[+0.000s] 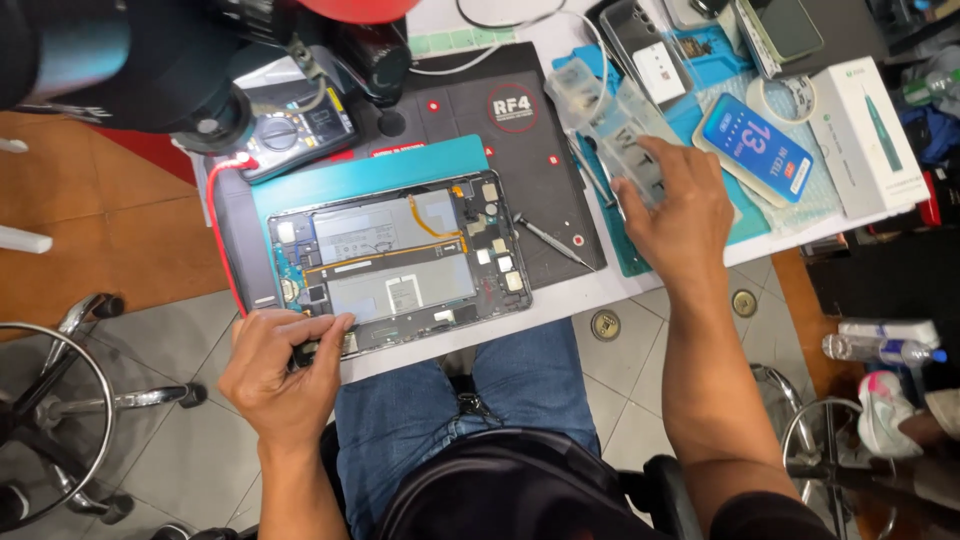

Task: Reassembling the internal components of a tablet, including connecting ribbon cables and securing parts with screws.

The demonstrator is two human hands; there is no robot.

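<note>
Opened tablet (398, 262), back cover off, lay flat on a teal mat (370, 172) at the near edge of the workbench (600, 288), battery cells and boards facing up so the insides were reachable. Left hand (283, 368) sat at the tablet's lower-left corner, thumb and fingers drawn together and pressing on that edge, likely pinning the frame so it wouldn't slide; whether a small tool was pinched there, couldn't tell. Right hand (678, 212) was out to the right over the blue mat area, fingers curled down onto a clear plastic parts box (612, 118). It was blurred, so the exact grip was unclear, but the fingers looked closed on it. A thin screwdriver (553, 242) lay on the dark work mat (520, 150) just right of the tablet, between the two hands, kept within easy grab. A multimeter (300, 128) sat behind the tablet, partly under a microscope head (150, 60), with a red lead (218, 230) running down the left side. Farther right were a blue boxed phone (755, 148), a white carton (868, 135) and a tape roll (790, 98), well apart from the tablet. A water bottle (880, 348) lay on the floor to the right, and a stool (60, 420) stood at left.
</note>
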